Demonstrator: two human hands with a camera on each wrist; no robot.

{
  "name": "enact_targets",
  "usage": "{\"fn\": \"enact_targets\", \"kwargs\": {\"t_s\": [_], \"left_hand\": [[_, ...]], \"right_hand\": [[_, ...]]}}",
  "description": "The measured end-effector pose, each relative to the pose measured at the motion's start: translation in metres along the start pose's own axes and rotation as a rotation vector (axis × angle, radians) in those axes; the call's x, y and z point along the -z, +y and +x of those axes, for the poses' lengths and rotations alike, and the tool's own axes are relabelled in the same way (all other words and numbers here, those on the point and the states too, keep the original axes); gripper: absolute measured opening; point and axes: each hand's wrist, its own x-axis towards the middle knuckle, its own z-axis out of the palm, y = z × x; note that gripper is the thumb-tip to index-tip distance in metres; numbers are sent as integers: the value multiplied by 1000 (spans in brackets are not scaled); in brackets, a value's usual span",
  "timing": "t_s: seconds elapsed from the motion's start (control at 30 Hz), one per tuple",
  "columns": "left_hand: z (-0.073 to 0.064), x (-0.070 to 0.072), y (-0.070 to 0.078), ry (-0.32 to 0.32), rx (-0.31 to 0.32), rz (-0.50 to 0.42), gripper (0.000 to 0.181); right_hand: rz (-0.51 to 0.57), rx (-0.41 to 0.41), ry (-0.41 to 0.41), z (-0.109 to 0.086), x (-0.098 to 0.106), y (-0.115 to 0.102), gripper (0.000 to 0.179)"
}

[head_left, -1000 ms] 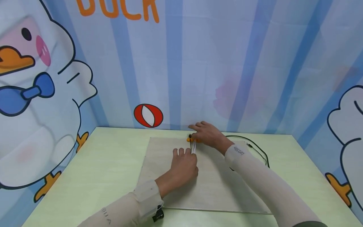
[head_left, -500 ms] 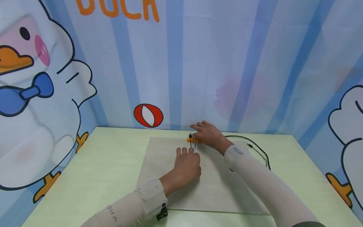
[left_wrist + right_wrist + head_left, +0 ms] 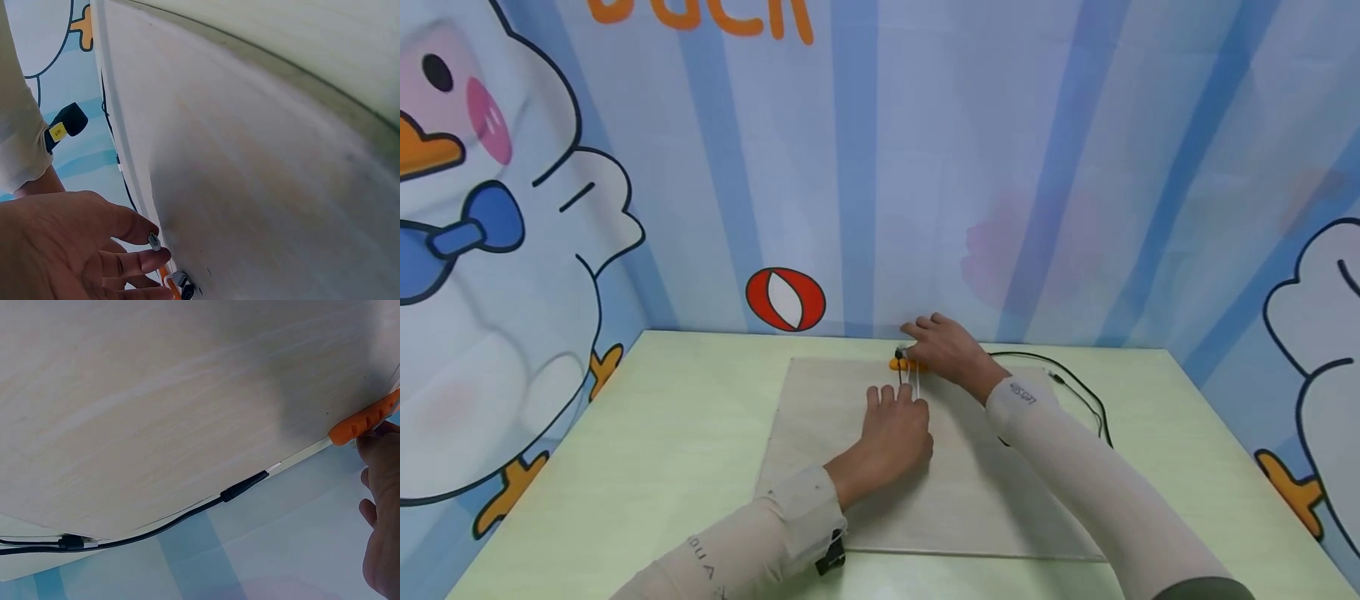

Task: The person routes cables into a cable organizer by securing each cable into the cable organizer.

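Orange tool (image 3: 901, 364) under right hand (image 3: 946, 352); left hand (image 3: 895, 433) pinching white cord (image 3: 913, 382).

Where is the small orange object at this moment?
In the head view, the orange object lies at the far edge of the pale board, under the fingers of the right hand, just beyond the left hand.

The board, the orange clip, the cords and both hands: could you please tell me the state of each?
Board: flat on the table.
Orange clip: at the board's far edge, under the right hand.
White cords: stretched from clip to left hand.
Black cable: loose on the table.
Left hand: pinching the cords.
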Motion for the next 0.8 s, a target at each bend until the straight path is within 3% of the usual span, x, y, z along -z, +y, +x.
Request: {"fn": "enact_targets", "kwargs": {"t_s": [0.03, 0.1, 0.27, 0.33, 0.43, 0.67, 0.8], "left_hand": [[0, 2, 0, -9, 1, -1, 23], [4, -6, -3, 4, -6, -7, 23], [18, -38, -16, 48, -21, -65, 25], [20, -42, -17, 44, -17, -66, 27], [18, -39, -15, 37, -9, -15, 27], [31, -53, -22, -1, -10, -38, 25], [32, -49, -23, -30, -2, -5, 23]], "right_hand": [[0, -3, -4, 0, 0, 0, 28], [6, -9, -8, 1, -1, 0, 26], [12, -13, -16, 2, 0, 0, 25], [8, -14, -21, 3, 0, -1, 25], [-8, -18, -29, 4, 0, -1, 23], [-60, -52, -45, 9, 0, 0, 21], [-50, -79, -71, 12, -2, -1, 22]]}}
